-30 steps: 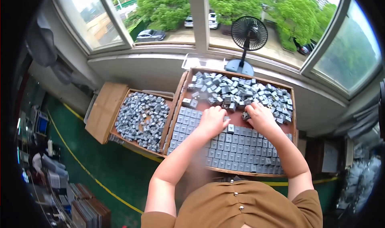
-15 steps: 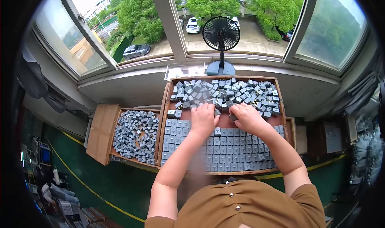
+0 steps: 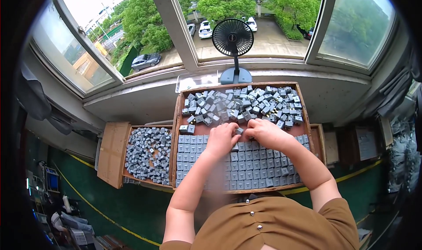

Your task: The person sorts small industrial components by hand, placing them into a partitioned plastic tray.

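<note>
In a shallow wooden tray (image 3: 179, 113), small grey blocks (image 3: 259, 165) stand in close rows over the near part. Loose grey blocks, some showing metal pins, are heaped (image 3: 281, 105) along the far part. My left hand (image 3: 220, 140) is closed, with a single grey block (image 3: 238, 130) between thumb and fingers above the strip between heap and rows. Close beside it on the right, my right hand (image 3: 266, 133) has its fingers curled together over the far edge of the rows; whatever lies under its fingertips is hidden.
Left of the tray, a lower box (image 3: 149, 155) holds more loose grey blocks, with a cardboard flap (image 3: 113, 155) at its side. A black fan (image 3: 233, 38) stands behind the tray by the window. Boxes (image 3: 358, 144) stand at the right.
Both hands have drawn slightly nearer to me, from the heap's edge toward the rows, and closer together. The block in my left hand shows more plainly. The whole view has shifted a little.
</note>
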The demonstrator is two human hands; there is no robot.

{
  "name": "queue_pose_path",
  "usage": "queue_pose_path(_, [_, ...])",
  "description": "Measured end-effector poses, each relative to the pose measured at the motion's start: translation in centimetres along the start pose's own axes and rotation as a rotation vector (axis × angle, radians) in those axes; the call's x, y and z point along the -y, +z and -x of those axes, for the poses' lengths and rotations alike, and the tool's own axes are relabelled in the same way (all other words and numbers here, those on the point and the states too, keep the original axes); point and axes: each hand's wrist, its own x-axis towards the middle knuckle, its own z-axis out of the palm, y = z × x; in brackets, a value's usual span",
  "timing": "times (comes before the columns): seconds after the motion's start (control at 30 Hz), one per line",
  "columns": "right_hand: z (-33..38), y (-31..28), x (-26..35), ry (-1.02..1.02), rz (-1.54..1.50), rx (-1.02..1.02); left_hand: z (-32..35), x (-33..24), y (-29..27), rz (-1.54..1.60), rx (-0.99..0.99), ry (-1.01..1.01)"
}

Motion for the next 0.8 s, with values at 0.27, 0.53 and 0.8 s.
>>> queue_pose_path(0.27, [0.3, -0.3, 0.1, 0.085, 0.002, -0.026, 0.0, -0.7, -1.1, -0.041, -0.001, 0.048])
queue_pose_path(0.53, [1.3, -2.8, -1.8, 0.188, 0.002, -0.21, 0.1, -0.6, -1.3, 0.102, 0.098, 0.0])
queue_pose_path(0.8, [2.1, -3.0, -0.2, 0.368, 0.099, 0.045, -0.5, -1.1, -0.5, -0.015, 0.147, -0.013])
